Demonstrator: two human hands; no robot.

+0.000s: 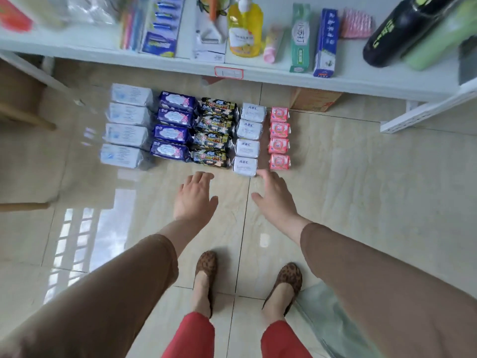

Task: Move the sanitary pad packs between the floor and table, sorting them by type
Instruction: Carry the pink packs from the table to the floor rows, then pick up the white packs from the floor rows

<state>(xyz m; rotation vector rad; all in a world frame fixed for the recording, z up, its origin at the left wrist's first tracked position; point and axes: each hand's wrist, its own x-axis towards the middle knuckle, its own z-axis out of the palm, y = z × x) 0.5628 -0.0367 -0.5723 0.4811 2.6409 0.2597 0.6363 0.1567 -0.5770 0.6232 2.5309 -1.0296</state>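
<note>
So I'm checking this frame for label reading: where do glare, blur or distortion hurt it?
Head view: window glare washes the floor tiles at lower left; the table top's left corner items smear with motion blur; wide-angle bending curves the table edge; the black packs are readable, and both the left hand and right hand are slightly soft.

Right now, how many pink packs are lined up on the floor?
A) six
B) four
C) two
B: the pink packs form one column of four at the right end of the rows on the floor, beside the white ABC packs.
</note>
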